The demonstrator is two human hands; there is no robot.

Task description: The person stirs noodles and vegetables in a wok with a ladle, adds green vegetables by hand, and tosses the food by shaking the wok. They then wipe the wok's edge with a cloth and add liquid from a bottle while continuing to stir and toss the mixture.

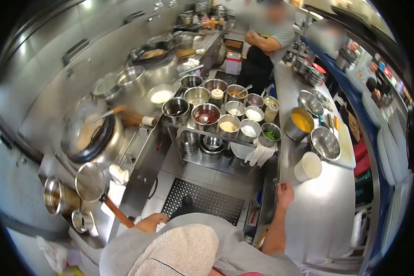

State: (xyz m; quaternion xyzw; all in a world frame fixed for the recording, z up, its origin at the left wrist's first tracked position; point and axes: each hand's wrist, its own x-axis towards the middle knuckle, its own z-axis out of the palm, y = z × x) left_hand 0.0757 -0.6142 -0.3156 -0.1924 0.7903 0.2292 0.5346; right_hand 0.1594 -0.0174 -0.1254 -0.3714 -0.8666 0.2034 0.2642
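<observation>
My left hand [151, 223] is low in front of my body, close to the end of the wooden handle of a mesh strainer [91, 182]. Its fingers are closed, with a small white bit beside them that I cannot make out. At the near edge of the right steel counter [303, 216], my right hand [285, 195] has its fingers curled in and shows nothing in them. A white tub [307, 166] stands just beyond that hand. Left of me, a wok [85, 135] on the range holds a ladle, with steam or blur over it.
Steel pots of sauces and toppings [206, 116] fill a rack ahead. The right counter bears a pot of orange liquid [301, 124], a steel bowl [325, 143] and a cutting board [347, 147]. A perforated mat [202, 200] covers the floor. A person with folded arms [267, 41] stands at the back.
</observation>
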